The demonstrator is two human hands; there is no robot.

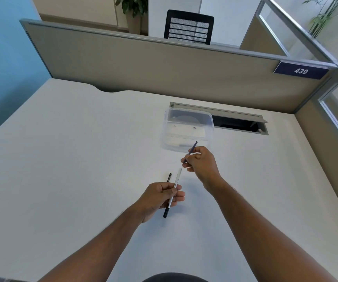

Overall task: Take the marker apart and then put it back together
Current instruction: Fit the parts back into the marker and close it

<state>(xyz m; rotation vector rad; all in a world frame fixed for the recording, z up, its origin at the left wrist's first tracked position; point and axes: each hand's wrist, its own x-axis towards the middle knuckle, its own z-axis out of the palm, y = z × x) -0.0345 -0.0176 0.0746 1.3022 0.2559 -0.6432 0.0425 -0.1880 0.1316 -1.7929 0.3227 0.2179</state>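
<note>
My left hand point(160, 197) grips the white marker barrel point(176, 185), which slants up and to the right and ends in a dark piece at its lower end. A short black part point(169, 177), perhaps a cap, pokes up beside the barrel from the same hand. My right hand point(201, 163), a little farther and to the right, pinches a thin dark rod point(192, 150), likely the ink core. The rod's lower tip is near the barrel's open top end but apart from it.
A clear plastic container point(186, 129) stands on the white desk point(72, 159) just beyond my right hand. Behind it is an open cable slot point(239, 123). Grey partition walls point(143, 64) close off the desk at the back and right.
</note>
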